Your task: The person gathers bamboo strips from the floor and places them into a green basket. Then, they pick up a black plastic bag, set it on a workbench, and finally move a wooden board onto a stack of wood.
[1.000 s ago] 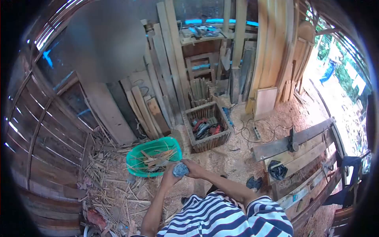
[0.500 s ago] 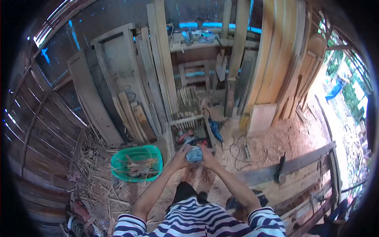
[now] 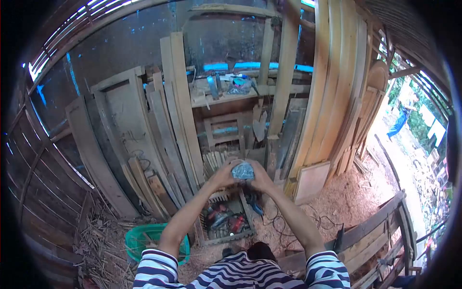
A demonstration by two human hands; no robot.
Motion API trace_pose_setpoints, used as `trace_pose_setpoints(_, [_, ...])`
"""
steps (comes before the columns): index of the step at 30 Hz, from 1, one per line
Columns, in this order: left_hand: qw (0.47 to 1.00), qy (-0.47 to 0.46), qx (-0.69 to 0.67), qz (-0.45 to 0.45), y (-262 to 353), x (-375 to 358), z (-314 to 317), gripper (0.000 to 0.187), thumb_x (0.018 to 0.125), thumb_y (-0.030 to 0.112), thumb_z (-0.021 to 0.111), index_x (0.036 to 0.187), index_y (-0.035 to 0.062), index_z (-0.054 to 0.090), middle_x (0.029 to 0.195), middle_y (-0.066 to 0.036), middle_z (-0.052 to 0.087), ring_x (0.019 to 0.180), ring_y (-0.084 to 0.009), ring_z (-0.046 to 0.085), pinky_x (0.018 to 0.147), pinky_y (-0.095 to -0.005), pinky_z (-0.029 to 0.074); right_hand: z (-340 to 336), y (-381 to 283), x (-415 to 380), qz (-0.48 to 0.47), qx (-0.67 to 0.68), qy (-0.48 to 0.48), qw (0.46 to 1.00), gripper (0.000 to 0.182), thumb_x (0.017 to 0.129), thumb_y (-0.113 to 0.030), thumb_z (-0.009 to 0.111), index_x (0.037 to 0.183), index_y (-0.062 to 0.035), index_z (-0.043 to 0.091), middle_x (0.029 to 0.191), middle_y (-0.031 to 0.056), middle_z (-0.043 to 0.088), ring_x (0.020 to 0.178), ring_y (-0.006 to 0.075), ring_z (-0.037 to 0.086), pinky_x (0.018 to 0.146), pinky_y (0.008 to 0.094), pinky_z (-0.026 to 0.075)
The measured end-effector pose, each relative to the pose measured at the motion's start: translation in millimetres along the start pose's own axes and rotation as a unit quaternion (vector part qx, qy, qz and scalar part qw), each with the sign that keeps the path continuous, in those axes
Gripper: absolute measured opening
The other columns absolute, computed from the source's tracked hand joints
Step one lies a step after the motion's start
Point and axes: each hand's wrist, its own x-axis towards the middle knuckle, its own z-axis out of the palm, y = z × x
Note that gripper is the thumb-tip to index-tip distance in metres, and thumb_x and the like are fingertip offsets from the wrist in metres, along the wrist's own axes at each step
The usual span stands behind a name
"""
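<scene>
A grey-blue bundle that looks wrapped in shiny plastic (image 3: pixel 242 171) is held up in front of me; what it contains I cannot make out. My left hand (image 3: pixel 222 175) is closed on its left side, and my right hand (image 3: pixel 261 177) grips the right side. Under my forearms, a slatted wooden crate (image 3: pixel 231 237) sits on the floor with a red-and-black tool (image 3: pixel 237 224) and other items inside. A blue power tool (image 3: pixel 255 204) lies against the crate's right side.
Ahead, a small shelf (image 3: pixel 224 100) carries tools and a plastic bag. Long boards (image 3: pixel 327 96) lean against the wall. A green basket (image 3: pixel 132 238) stands at lower left, near wood scraps (image 3: pixel 103 250). Cords (image 3: pixel 276 221) cross the sawdust-covered floor. Outside at right is another person (image 3: pixel 402 118).
Both hands have raised the bundle and moved it forward, toward the shelf. My view has tilted up, and the crate now shows below my hands.
</scene>
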Motion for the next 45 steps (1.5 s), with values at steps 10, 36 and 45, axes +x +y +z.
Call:
trace_pose_setpoints(10, [0.997,0.005,0.067,0.036,-68.1,196.5,-44.6,0.064,0.058,0.013,0.079,0.116,0.0053,0.054,0.116,-0.016,0.054,0.113,-0.0345,0.048,0.096,-0.0419,0.04,-58.5,99.6,173.9,0.002,0.04,0.028,0.999,0.073,0.068,-0.005,0.073,0.128,-0.0038,0.033,0.118,0.0222,0.049,0.114,0.038,0.047,0.096,0.0396,0.038])
trace_pose_setpoints(36, [0.862,0.031,0.447,-0.236,-342.4,528.2,-12.4,0.067,0.085,0.045,0.049,0.142,0.0191,0.026,0.149,-0.012,0.017,0.135,-0.0361,0.023,0.108,-0.0525,0.021,-26.3,433.3,547.9,-0.103,-0.154,0.041,0.982,0.056,0.088,-0.024,0.051,0.138,-0.0129,0.03,0.146,0.0161,0.024,0.127,0.0368,0.034,0.103,0.0476,0.031])
trace_pose_setpoints(45, [0.849,0.04,0.468,-0.242,-348.9,529.9,-9.7,0.067,0.088,0.056,0.036,0.144,0.021,0.023,0.152,-0.011,0.011,0.137,-0.0371,0.016,0.107,-0.059,0.016,-38.3,429.9,555.5,-0.04,-0.112,-0.056,0.991,0.056,0.092,-0.026,0.045,0.142,-0.0175,0.023,0.149,0.0106,0.019,0.13,0.0368,0.031,0.104,0.0491,0.028])
